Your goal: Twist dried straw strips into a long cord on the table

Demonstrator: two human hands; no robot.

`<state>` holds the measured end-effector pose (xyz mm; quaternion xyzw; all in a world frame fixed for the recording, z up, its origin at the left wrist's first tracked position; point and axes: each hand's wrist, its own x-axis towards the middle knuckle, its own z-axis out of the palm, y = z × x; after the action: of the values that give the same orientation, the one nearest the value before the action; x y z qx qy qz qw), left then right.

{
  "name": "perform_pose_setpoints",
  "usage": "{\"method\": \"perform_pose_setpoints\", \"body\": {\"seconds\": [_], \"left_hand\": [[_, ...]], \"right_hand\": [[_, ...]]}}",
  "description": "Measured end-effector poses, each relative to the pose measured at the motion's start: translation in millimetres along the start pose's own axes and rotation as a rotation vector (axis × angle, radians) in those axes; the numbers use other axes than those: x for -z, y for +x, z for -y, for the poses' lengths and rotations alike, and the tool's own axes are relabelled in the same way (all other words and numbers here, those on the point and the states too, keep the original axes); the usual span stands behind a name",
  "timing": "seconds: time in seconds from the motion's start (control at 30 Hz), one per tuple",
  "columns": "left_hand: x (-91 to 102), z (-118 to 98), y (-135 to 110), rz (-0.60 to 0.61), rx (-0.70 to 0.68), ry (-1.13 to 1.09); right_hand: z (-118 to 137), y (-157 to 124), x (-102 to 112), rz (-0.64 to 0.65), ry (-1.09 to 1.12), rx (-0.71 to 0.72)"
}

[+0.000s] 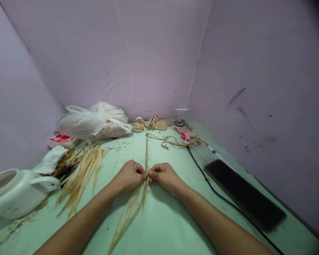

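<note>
A thin braid (147, 150) of dry, straw-coloured fibre runs straight away from me along the green tabletop. At its near end my left hand (131, 174) and my right hand (164, 176) meet, fingertips nearly touching. Both hands pinch the fibres there. Loose dry husk strips (130, 212) hang from the pinched spot toward me, spreading down and to the left. Beyond the hands, a length of twisted cord (175, 141) curves off to the right from the braid's far end; whether the two are joined I cannot tell.
Left stand a white teapot-like pot (23, 193), a pile of dry husk strips (85, 173) and a white plastic bag (95, 122). Woven pieces (156, 124) lie by the back wall. Right are a pink glue gun (186, 135), its black cable (210, 184) and a dark phone-like slab (244, 194).
</note>
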<state>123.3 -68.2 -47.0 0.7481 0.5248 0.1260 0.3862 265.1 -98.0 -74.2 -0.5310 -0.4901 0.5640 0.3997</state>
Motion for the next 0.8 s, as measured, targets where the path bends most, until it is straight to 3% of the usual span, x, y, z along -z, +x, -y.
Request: {"method": "perform_pose_setpoints", "body": {"seconds": [0.17,0.3,0.4,0.53,0.6,0.8], "left_hand": [[-3.8,-11.7,-1.4,-0.024,0.196,-0.219],[-10.2,-17.9,-4.3,-0.017,0.272,-0.380],[-13.7,-14.9,-4.2,-0.056,0.238,-0.235],[-14.6,-9.1,-3.8,-0.228,0.163,0.106],[-14.7,-9.8,-4.4,-0.263,0.142,0.062],[-17.8,-21.0,-6.6,0.042,0.294,-0.489]], "right_hand": [[-1.6,0.4,-2.9,-0.025,0.024,-0.006],[3.7,-3.6,-4.7,-0.097,0.061,-0.080],[6.2,-5.5,-5.2,-0.095,0.072,-0.102],[4.8,-4.6,-5.7,-0.113,0.070,-0.103],[3.9,-3.6,-6.3,-0.123,0.095,-0.101],[6.0,-4.3,-8.2,-0.136,0.143,-0.111]]}}
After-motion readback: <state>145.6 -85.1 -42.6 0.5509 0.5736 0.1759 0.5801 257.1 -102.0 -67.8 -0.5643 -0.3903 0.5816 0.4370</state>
